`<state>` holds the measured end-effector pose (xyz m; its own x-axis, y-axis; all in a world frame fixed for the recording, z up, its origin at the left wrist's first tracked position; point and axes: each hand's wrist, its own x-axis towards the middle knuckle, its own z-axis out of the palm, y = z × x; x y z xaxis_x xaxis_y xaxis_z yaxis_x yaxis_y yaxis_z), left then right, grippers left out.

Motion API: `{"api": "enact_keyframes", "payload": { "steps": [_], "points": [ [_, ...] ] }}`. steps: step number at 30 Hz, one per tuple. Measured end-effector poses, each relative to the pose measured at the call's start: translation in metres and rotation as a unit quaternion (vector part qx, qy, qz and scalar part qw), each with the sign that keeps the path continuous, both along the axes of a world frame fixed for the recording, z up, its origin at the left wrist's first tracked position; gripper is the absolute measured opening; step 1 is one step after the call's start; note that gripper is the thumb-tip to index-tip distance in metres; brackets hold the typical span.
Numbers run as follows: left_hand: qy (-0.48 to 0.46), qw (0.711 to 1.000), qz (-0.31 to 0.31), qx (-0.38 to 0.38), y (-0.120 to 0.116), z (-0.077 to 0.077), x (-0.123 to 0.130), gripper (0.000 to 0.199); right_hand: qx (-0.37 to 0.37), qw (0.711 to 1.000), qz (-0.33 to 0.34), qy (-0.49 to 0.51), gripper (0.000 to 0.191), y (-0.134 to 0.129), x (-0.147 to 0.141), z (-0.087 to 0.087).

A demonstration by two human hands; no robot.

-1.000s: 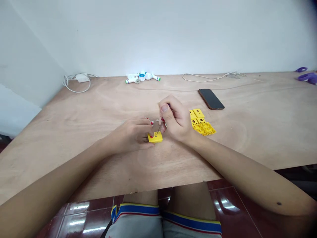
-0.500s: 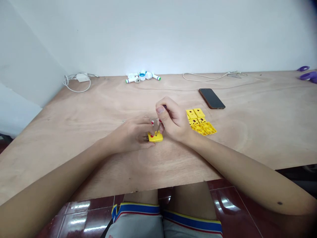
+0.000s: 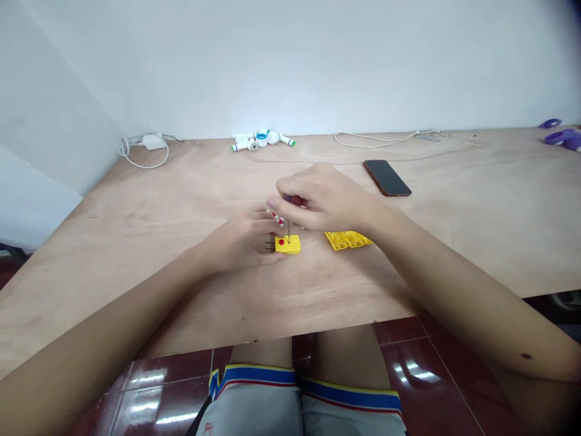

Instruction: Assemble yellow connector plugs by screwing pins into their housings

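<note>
a black phone (image 3: 387, 178) is lying flat on the wooden table (image 3: 272, 306), its screen facing up. to the left of the phone and closer to the person, a small yellow case (image 3: 295, 246) is resting on the wood, showing a red dot (image 3: 281, 242) on its top and pointing thin metal prongs (image 3: 269, 244) leftward. the left hand (image 3: 247, 239), farther left of the phone, is grasping this case by its prong end, the thumb pressing along the near side. the right hand (image 3: 327, 197), just left of the phone and a little nearer the person, is clenching the dark handle of a screwdriver (image 3: 288, 229); the shaft is standing nearly upright, and its tip is meeting a hole in the case's top. small red and white bits (image 3: 278, 219) are lying beyond the case, left of the phone. yellow shell parts (image 3: 345, 240) are sitting on the phone's near left side, partly hiding under the right hand and forearm. behind the phone, a thin white cord (image 3: 370, 145) is trailing along the wall.
</note>
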<state>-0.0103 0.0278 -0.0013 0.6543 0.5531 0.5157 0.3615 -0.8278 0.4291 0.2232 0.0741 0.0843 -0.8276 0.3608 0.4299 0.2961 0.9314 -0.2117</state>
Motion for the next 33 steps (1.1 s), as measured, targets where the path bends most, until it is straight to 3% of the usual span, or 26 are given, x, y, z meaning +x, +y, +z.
{"api": "enact_keyframes", "payload": {
  "steps": [5,11,15,22,33],
  "points": [
    [-0.010,1.000,0.003,0.029,0.001,0.000,0.003,0.017,0.028,0.995,-0.017,-0.091,0.059,-0.001,-0.013,0.020],
    [0.009,0.999,0.034,-0.037,-0.002,0.001,0.002,0.019,-0.002,1.000,-0.016,0.007,0.062,0.003,-0.005,-0.002],
    [0.022,0.998,0.051,-0.034,-0.002,0.000,0.001,0.023,-0.007,0.999,0.010,0.052,0.057,0.010,0.001,-0.014],
    [0.010,0.998,0.035,-0.059,-0.001,0.001,0.003,0.021,-0.007,0.998,-0.052,0.022,0.059,0.008,0.005,-0.012],
    [0.013,0.996,0.039,-0.081,-0.002,0.002,0.000,0.024,-0.044,0.999,0.022,0.006,0.039,-0.001,0.006,-0.009]
  ]
}}
